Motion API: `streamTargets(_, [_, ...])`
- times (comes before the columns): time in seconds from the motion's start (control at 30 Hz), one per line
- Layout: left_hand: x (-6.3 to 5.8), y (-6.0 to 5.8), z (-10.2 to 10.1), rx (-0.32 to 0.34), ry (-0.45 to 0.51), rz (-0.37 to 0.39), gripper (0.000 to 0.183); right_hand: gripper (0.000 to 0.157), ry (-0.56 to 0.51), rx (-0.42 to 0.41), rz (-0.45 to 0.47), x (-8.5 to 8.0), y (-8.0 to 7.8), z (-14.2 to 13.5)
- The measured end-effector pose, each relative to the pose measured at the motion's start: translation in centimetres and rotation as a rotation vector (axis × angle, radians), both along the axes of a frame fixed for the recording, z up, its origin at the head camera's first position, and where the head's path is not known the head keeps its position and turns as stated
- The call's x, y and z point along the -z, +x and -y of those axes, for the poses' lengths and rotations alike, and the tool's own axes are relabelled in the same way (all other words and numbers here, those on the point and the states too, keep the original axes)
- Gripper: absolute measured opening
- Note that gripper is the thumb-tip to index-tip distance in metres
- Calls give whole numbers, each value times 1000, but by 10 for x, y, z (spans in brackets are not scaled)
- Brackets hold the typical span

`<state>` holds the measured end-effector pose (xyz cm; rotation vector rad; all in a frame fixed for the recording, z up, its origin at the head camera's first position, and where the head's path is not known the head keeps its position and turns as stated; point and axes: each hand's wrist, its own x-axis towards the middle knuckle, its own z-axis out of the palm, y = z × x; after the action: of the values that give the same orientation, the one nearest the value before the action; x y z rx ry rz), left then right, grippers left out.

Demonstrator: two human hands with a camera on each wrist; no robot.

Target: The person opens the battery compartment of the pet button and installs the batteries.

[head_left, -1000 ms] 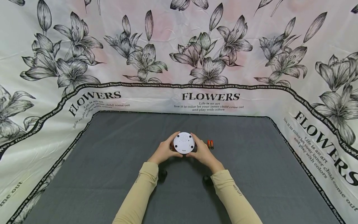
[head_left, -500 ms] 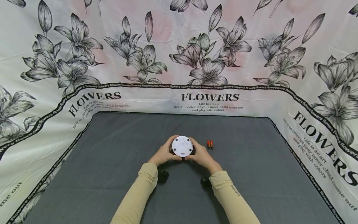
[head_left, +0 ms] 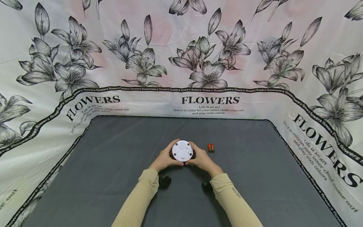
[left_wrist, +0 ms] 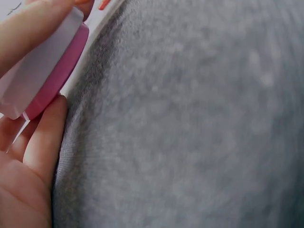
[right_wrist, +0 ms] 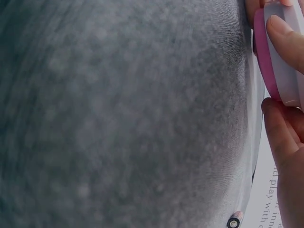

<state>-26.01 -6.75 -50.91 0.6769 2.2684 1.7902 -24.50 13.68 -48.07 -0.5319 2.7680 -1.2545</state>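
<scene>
A round white device point(head_left: 182, 151) with speaker holes and several dark feet on its upward face is held between both hands in the head view. Its other side has a pink layer, which shows in the left wrist view as a pink rim point(left_wrist: 59, 71) and also in the right wrist view. My left hand point(head_left: 167, 157) grips the left edge, thumb on the near side and fingers round the far side. On the right edge, my right hand point(head_left: 200, 157) holds it the same way. Its pink face is turned down and mostly hidden.
Two small red-and-black batteries point(head_left: 210, 148) lie side by side on the grey cloth point(head_left: 241, 176), just right of the right hand. A white flowered sheet point(head_left: 158, 104) borders the cloth at the back and sides. Dark wrist cameras point(head_left: 164, 182) sit below the wrists.
Both hands have brought the device slightly toward the person, keeping their grip on it. The head view has shifted a little; the batteries stay where they were on the cloth.
</scene>
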Motion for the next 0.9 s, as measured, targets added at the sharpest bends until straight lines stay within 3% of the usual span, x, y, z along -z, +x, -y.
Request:
streamTargets(0.1, [-2,3,1,-3,36,-10,101,93,21,-16,4,-2,0,1])
streamTargets(0.27, [-18,13,4,28,65,-13,95,99,103,-50,-23,-9,1,-1])
streamTargets(0.37, [-25,17,3,27,39,0,95,92,150,-94,-89,-16,1,-5])
streamTargets(0.47, [-28,19,4,11,17,2,94,70,185,-159,-216,-22,1,-10])
streamTargets(0.63, [-28,20,5,4,28,16,94,33,229,-312,-542,-27,-1,-12])
streamTargets(0.77, [-24,18,6,19,65,20,98,23,272,-425,-762,-25,-3,-7])
streamTargets(0.9, [-12,12,6,27,58,6,102,20,290,-445,-856,-21,-3,-4])
